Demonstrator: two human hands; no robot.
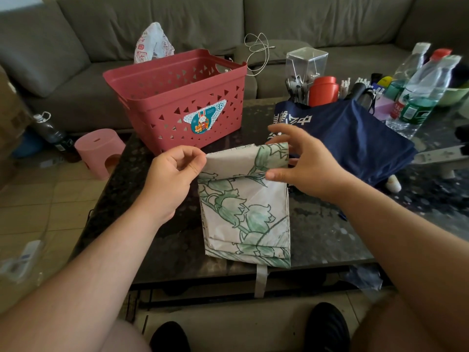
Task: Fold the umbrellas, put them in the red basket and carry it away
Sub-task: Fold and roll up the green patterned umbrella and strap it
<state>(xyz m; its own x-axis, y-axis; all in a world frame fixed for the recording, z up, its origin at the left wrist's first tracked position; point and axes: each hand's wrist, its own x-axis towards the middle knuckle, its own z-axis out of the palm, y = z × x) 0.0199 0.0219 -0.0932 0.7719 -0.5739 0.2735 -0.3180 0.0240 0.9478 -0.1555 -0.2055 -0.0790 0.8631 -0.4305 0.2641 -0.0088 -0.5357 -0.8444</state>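
Both hands were on the white umbrella [243, 209], the one printed with green flowers, which lay flat on the dark counter [319, 240] right in front of the person. Its far end was rolled back toward the camera. The left hand [172, 174] pinched the left edge of that roll, fingers curled in against the thumb. The right hand [302, 161] cupped the right end of the roll, thumb underneath, fingers spread and bent over the top. A grey strap [261, 280] hung from the near end of the fabric over the counter's edge.

Just beyond the hands stood the red basket [177, 97], upright at the far left of the counter; whether anything lay inside could not be seen. To its right, a navy umbrella [355, 138] lay spread out, partly behind the right hand. Further right were water bottles [421, 92] and a red cup [323, 91]. A pink stool [99, 151] stood on the floor to the left.
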